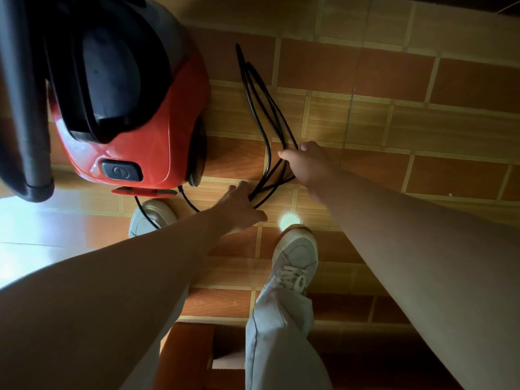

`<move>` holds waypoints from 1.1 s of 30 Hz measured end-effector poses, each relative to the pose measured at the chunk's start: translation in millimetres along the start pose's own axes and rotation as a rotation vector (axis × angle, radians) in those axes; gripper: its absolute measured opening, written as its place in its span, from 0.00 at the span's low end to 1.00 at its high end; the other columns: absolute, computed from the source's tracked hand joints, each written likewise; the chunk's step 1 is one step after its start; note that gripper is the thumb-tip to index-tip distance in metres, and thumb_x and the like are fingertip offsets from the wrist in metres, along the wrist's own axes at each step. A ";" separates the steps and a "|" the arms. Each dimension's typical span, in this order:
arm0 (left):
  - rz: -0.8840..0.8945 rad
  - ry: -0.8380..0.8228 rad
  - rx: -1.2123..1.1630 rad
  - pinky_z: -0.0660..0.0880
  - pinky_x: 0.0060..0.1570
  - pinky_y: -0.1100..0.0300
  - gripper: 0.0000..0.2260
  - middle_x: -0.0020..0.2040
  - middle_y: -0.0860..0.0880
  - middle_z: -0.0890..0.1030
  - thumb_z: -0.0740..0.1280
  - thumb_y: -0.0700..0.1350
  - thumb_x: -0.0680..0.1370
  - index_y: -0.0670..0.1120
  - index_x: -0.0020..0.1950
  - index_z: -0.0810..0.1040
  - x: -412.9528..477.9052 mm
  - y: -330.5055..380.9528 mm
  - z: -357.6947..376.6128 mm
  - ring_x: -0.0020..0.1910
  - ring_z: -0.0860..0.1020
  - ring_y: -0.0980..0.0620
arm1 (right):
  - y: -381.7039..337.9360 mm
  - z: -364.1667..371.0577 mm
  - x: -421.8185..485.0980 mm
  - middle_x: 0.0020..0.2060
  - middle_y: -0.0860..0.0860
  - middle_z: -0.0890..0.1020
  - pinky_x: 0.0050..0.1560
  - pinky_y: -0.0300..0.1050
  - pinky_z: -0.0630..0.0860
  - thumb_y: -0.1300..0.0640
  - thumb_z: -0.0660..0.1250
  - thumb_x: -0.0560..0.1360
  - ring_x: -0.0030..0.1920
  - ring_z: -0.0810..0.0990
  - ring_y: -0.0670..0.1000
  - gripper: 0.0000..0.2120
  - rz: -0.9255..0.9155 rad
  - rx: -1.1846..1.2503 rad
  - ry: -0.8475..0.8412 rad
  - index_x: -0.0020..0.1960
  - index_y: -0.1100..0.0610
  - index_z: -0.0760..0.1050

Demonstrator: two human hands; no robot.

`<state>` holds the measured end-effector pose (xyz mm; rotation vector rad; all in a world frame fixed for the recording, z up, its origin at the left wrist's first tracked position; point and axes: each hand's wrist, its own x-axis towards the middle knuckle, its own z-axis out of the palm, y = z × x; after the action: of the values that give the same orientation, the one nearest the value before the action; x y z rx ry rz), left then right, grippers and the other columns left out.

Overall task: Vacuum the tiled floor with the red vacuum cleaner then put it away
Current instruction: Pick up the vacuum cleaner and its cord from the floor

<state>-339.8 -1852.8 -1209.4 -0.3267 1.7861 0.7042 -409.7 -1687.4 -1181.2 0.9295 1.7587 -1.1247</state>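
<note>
Your forearms fill the lower frame, both reaching to centre. Left hand grips the crossing strands of the black power cord. Right hand holds its loops, just above. Red vacuum cleaner stands upper left on the tiled floor, cord leaving its lower edge.

Left arm: you hold it nearly straight, forward and down | left hand: back up, thumb out sideways, fingers closed on gathered strands of the black cord | right arm: stretched forward | right hand: farther out than your left, fingers curled over the cord's loops
</note>
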 end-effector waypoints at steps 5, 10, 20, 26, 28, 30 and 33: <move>-0.034 -0.064 -0.095 0.71 0.38 0.58 0.38 0.60 0.48 0.76 0.79 0.52 0.70 0.48 0.73 0.64 -3.1 3.6 4.5 0.53 0.76 0.47 | 5.0 -4.6 -9.3 0.55 0.60 0.82 0.52 0.48 0.75 0.53 0.64 0.83 0.52 0.81 0.56 0.16 -0.069 -0.096 0.055 0.63 0.63 0.77; 0.031 0.025 -0.039 0.79 0.37 0.55 0.26 0.49 0.47 0.79 0.76 0.47 0.72 0.52 0.66 0.69 -19.3 12.1 7.5 0.43 0.80 0.48 | 15.3 -8.9 -15.8 0.36 0.49 0.72 0.41 0.45 0.67 0.51 0.63 0.82 0.36 0.71 0.50 0.09 -0.026 -0.093 0.158 0.51 0.57 0.72; 0.392 0.183 0.190 0.70 0.35 0.57 0.06 0.40 0.54 0.75 0.64 0.54 0.82 0.56 0.50 0.69 -71.1 6.5 -1.6 0.37 0.75 0.53 | -21.2 -38.2 -58.1 0.56 0.58 0.82 0.54 0.59 0.83 0.41 0.76 0.71 0.54 0.84 0.57 0.21 0.193 0.204 -0.126 0.54 0.52 0.75; 0.460 0.213 0.211 0.78 0.45 0.49 0.07 0.50 0.52 0.78 0.62 0.50 0.84 0.49 0.60 0.70 -94.3 8.0 -10.0 0.46 0.79 0.49 | -32.1 -26.5 -86.0 0.62 0.59 0.75 0.55 0.63 0.81 0.38 0.76 0.70 0.59 0.79 0.62 0.36 0.336 0.255 -0.172 0.71 0.51 0.67; 0.440 0.199 0.182 0.76 0.43 0.50 0.07 0.48 0.52 0.77 0.62 0.50 0.84 0.49 0.58 0.70 -100.2 4.8 -11.6 0.45 0.79 0.47 | -32.2 -24.0 -92.3 0.55 0.62 0.81 0.56 0.62 0.81 0.39 0.78 0.69 0.52 0.83 0.63 0.37 0.338 0.445 -0.243 0.70 0.55 0.70; 0.405 0.176 0.133 0.75 0.41 0.51 0.08 0.45 0.53 0.77 0.62 0.53 0.84 0.50 0.57 0.68 -105.3 6.0 -14.6 0.43 0.79 0.48 | -30.6 -18.4 -98.5 0.49 0.62 0.84 0.58 0.59 0.81 0.42 0.78 0.70 0.48 0.85 0.61 0.33 0.310 0.656 -0.305 0.67 0.58 0.72; 0.350 0.134 0.111 0.75 0.40 0.52 0.12 0.44 0.50 0.79 0.61 0.57 0.83 0.49 0.57 0.67 -109.3 16.0 -19.5 0.42 0.79 0.50 | -23.7 -7.4 -104.6 0.51 0.59 0.83 0.60 0.54 0.80 0.46 0.79 0.71 0.48 0.84 0.59 0.28 0.256 0.745 -0.309 0.65 0.56 0.74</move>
<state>-327.5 -1865.9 -1098.7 0.0167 2.0266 0.8387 -392.7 -1703.5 -1076.3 1.2804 0.9292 -1.6789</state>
